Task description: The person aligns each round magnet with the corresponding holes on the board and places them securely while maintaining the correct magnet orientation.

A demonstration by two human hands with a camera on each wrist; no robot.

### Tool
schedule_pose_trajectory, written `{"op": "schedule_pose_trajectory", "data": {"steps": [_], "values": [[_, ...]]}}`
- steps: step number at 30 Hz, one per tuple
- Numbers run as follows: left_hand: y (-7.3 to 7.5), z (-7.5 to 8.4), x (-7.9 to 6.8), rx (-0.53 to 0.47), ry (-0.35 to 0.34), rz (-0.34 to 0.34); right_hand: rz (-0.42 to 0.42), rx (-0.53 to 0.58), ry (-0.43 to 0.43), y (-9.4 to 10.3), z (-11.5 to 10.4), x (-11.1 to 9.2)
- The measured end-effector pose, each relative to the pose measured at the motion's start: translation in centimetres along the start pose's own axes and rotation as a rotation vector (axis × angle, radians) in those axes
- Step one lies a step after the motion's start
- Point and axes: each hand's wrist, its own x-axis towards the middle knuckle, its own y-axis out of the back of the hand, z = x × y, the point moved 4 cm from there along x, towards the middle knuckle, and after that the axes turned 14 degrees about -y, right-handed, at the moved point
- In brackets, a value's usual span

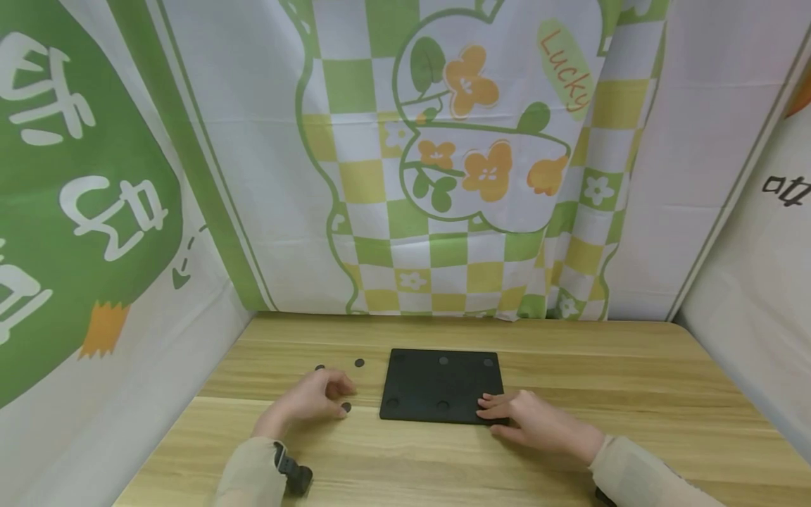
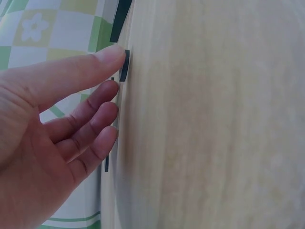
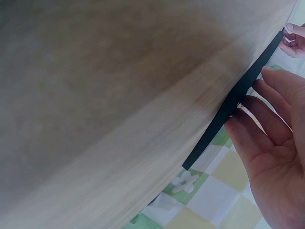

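Observation:
A thin black rectangular board (image 1: pixel 415 384) lies flat on the table, with several round spots on its top; I cannot tell whether these are discs or recesses. My right hand (image 1: pixel 529 420) rests its fingers on the board's near right corner. Left of the board lie three small dark discs: a near one (image 1: pixel 346 407), a far one (image 1: pixel 360 362) and one (image 1: pixel 319 367) partly behind the left hand. My left hand (image 1: pixel 312 398) is among them, its fingers loosely bent. In the left wrist view, the thumb tip meets a disc (image 2: pixel 125 66), while the other fingers stand apart from it.
The wooden table (image 1: pixel 570 366) has rounded far corners. Printed fabric hangs behind it, a checkered curtain (image 1: pixel 456 260), and along both sides, a green and white sheet (image 1: pixel 190 282) on the left and a pale one (image 1: pixel 754 282) on the right. A black strap (image 1: pixel 291 472) circles the left wrist.

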Motion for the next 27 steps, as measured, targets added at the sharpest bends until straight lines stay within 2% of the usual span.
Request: {"op": "schedule_pose_trajectory", "data": {"steps": [9,16,27], "values": [[0.0,-0.7,0.1,-0.003,-0.026,-0.024,0.001,0.017,0.003,0.0,0.0,0.0],[-0.1,-1.0,-0.1,-0.077,-0.033,-0.011,0.004,0.012,0.002,0.0,0.1,0.0],[-0.2,-1.4,-0.5,-0.098,0.002,0.004,-0.01,0.017,-0.001,0.1,-0.1,0.0]]}}
